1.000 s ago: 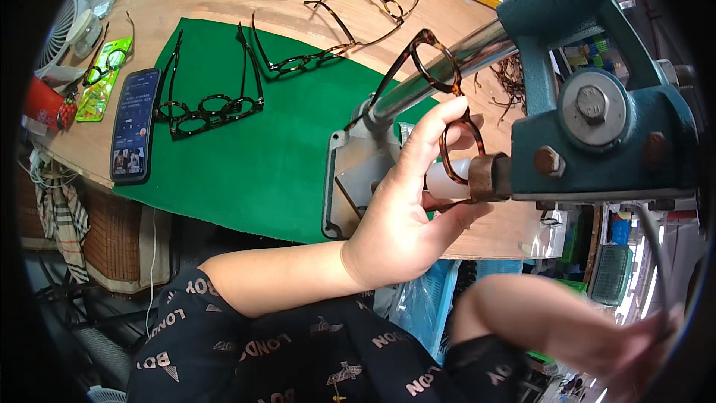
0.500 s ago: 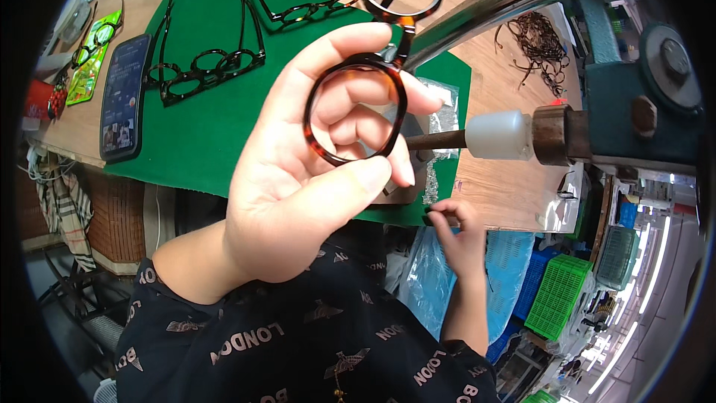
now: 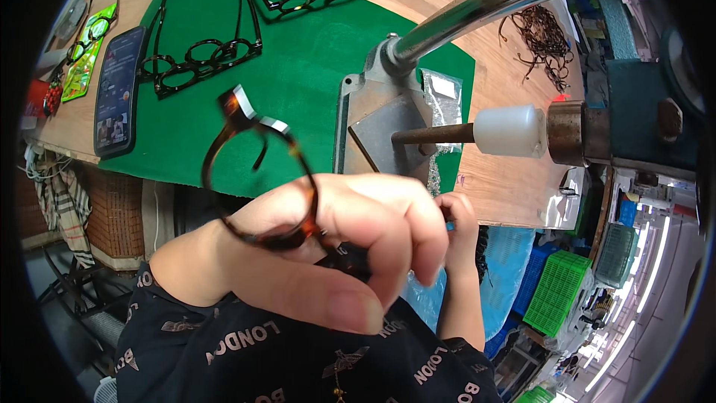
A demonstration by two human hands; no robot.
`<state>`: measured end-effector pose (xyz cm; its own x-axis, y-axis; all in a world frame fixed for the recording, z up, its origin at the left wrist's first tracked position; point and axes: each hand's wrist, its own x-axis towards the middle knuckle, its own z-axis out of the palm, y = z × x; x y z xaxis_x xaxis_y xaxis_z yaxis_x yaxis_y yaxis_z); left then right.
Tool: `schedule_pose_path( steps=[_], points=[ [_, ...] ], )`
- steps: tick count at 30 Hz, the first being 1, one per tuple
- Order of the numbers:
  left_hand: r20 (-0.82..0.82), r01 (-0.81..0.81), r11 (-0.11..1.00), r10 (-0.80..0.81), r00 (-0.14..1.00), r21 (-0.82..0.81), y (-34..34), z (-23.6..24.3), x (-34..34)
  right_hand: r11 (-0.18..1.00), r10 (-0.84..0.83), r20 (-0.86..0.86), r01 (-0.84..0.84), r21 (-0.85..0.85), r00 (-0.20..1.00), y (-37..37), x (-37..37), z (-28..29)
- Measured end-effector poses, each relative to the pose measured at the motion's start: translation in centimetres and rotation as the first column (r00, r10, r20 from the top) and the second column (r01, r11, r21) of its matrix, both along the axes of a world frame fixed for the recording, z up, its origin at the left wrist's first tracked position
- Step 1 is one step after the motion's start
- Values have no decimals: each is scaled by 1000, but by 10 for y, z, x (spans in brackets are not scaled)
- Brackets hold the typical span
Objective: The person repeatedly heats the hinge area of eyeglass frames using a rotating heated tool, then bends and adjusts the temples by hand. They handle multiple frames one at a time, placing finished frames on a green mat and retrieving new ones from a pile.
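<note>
My left hand (image 3: 335,246) grips a tortoiseshell round glasses frame (image 3: 209,172), raised and tilted below the press, its fingers curled and somewhat blurred. My right hand (image 3: 462,227) is behind the left at the table's front edge, fingers bent together; whatever is between them is hidden. A teal hand press (image 3: 634,112) at the right has a steel column (image 3: 477,22), a white plastic sleeve (image 3: 503,130) on a rod and a metal base plate (image 3: 380,127). A small clear bag (image 3: 444,89) lies beside the base on the green mat (image 3: 291,75).
Several spectacle frames (image 3: 209,60) lie on the mat and wooden table (image 3: 500,186). A phone (image 3: 115,101) and a bright green packet (image 3: 86,60) sit at the left. A dark tangle of temples (image 3: 537,41) lies right. Green and blue crates (image 3: 559,291) stand below.
My left hand first moved away from the press, then dropped and turned, taking the frame lower and leftward. My right hand came from the lower right to the table edge.
</note>
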<state>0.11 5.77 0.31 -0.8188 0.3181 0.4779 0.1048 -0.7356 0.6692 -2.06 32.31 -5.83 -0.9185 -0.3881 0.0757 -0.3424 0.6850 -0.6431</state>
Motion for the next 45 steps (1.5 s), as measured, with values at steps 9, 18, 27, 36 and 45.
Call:
schedule_pose_path(
  steps=[9, 18, 27, 36, 45],
  points=[
    [412, 325, 933, -238, 880, -155, -12, 11, 9, 999, 14, 35, -12, -45, 999, 6, -5, -3],
    [485, 516, 790, -326, 811, -332, -5, 7, 3, 971, 182, 2, -180, 159, 983, -6, -17, 13],
    [534, 621, 751, -437, 723, -226, 11, -12, 21, 854, 305, 219, -164, -494, 927, -36, -7, 55],
    [449, 548, 717, -356, 820, -431, 12, -4, 24, 808, 415, -90, -412, -422, 906, -77, -12, 77],
    [507, 588, 725, -378, 775, -358, 12, -3, 23, 829, 382, -107, -392, -399, 918, -75, -12, 78]
  ],
)
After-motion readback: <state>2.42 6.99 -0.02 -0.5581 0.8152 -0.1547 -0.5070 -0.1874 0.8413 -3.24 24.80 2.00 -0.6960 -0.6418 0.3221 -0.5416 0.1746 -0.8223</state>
